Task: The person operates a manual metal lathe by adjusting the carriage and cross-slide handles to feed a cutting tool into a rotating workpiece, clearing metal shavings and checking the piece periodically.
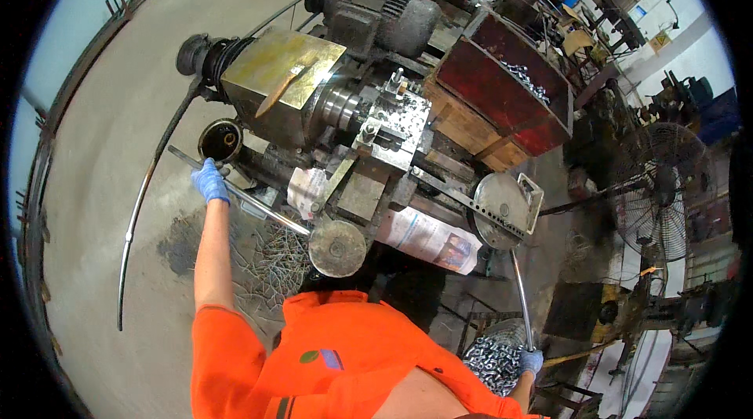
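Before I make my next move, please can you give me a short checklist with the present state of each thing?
1. Left hand on the left bar: ok, closed around it.
2. Right hand on the right bar: ok, holding its lower end.
3. Both hands covered by blue gloves: ok.
4. Machine top free of loose things: not ok, a wooden-handled tool lies there.
5. Floor tidy: not ok, thin metal scraps lie scattered.
6. Motor stopped: cannot tell.
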{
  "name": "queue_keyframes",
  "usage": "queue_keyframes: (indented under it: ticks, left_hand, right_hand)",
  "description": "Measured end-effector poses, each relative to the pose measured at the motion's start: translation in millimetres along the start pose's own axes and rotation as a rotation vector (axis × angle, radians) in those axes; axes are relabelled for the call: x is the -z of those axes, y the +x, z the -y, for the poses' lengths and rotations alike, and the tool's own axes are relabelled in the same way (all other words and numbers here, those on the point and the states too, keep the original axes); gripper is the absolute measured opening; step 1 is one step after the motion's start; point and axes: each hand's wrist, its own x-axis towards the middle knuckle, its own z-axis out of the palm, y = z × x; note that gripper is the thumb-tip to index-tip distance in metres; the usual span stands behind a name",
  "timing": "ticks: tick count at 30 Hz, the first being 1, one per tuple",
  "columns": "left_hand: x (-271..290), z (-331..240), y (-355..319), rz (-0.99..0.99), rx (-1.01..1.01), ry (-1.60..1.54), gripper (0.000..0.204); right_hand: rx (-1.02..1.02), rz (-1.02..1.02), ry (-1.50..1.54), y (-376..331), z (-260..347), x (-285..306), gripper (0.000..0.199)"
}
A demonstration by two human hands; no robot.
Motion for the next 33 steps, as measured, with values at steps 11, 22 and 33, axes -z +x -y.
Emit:
queue_keyframes:
  ticks: [11, 22, 33]
  left_hand:
    - [1, -4, -5, 0.003, -0.018, 0.0, 0.014]
    - [1, 2, 4, 0.016, 0.018, -0.021, 0.016]
    - [20, 17, 40, 0.232, -0.042, 0.029, 0.021]
  right_hand:
    - [-0.094, 0.125, 0.091, -16, 16, 9, 0.043]
    - [0.014, 0.013, 0.118, -13, -2, -6, 0.045]
    - [-0.128, 0.112, -0.04, -14, 12, -1, 0.041]
